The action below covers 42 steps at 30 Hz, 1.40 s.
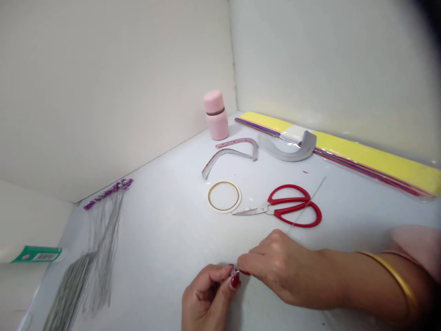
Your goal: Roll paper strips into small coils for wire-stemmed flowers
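1. White surface [165, 216]: red-handled scissors [279, 209] lie far of the hands.
2. Left hand [206, 299] and right hand [279, 271] meet near, both pinching a small silver piece [234, 272].
3. Thin wire [319, 187] runs from right hand, far-right, across the scissors.

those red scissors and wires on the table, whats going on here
A person is pinching a small silvery piece between the left hand and the right hand, with a thin wire running up from the right hand past the red-handled scissors. A bunch of purple-tipped wires lies off to the left on the white surface.
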Available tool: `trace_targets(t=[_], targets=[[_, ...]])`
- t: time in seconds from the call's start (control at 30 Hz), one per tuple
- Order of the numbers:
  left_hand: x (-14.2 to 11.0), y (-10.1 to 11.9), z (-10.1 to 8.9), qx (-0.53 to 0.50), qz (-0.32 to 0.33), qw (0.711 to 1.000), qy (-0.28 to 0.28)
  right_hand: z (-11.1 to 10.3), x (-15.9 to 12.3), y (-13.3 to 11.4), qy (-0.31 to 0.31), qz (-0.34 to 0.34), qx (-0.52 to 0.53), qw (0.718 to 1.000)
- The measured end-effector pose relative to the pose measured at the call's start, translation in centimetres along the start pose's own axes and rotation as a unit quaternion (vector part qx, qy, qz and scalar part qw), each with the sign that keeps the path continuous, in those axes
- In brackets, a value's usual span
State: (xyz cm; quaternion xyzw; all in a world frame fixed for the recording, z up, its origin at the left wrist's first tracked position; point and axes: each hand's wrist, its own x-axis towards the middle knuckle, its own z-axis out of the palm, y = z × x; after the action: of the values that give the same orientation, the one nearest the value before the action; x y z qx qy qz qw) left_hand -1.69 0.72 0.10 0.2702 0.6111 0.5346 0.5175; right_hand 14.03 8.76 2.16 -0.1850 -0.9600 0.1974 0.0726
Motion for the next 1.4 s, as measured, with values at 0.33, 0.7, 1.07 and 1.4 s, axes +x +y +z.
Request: trace_targets(t=[0.33, 0.7, 1.07, 1.4], targets=[[-0.03, 0.14, 0.08, 0.0, -0.003, 1.0, -0.001, 0.0, 0.07, 0.05, 0.006, -0.004, 0.004, 1.0], [-0.04, 0.23, 0.03, -0.001, -0.014, 1.0, -0.003, 0.06, 0.07, 0.13, 0.0, -0.005, 0.006, 1.0], [-0.05, 0.0, -0.04, 0.013, -0.017, 1.0, 0.004, 0.06, 0.09, 0.11, -0.005, -0.005, 0.0, 1.0], [-0.05, -0.11, 0.09, 0.007, -0.002, 1.0, 0.002, 0.25, 0.03, 0.21, 0.002, -0.009, -0.009, 1.0]])
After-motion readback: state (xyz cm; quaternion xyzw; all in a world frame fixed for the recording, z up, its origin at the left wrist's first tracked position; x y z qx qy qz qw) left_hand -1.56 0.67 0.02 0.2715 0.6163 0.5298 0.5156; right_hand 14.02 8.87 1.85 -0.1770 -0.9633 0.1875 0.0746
